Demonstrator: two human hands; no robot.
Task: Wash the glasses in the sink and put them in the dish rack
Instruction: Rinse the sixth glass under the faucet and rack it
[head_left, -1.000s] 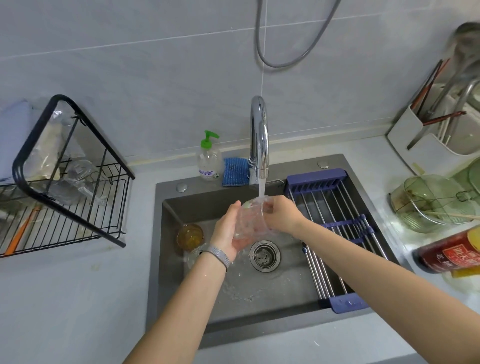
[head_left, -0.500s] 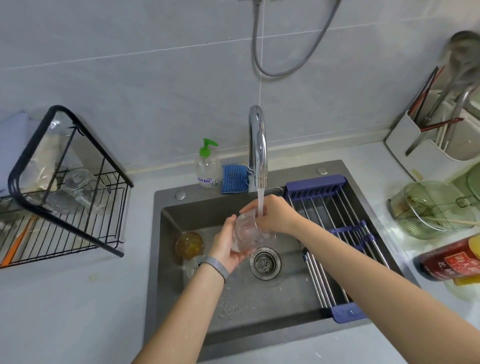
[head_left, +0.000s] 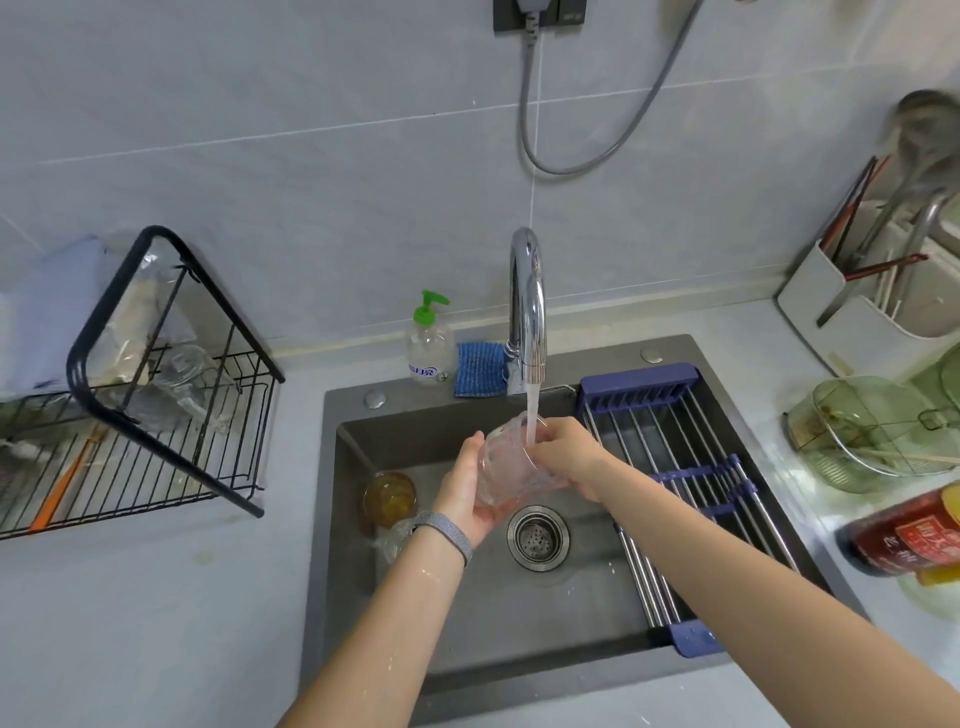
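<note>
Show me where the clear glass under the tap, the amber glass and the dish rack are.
clear glass (head_left: 511, 467), head view, its patterned side wall
amber glass (head_left: 389, 498), head view, its open mouth
dish rack (head_left: 104, 410), head view, front frame bar

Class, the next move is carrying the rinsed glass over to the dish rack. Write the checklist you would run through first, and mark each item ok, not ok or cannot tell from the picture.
1. Clear glass held in a firm grip: ok, the left hand cups its side and base, the right hand holds its rim.
2. Glass emptied: not ok, water from the faucet runs into its tilted mouth.
3. Soap rinsed off: cannot tell.
4. Space in the dish rack: ok, bare wires show in front of the glass jar lying there.
5. Other glasses done: not ok, an amber glass stands in the sink.
</note>
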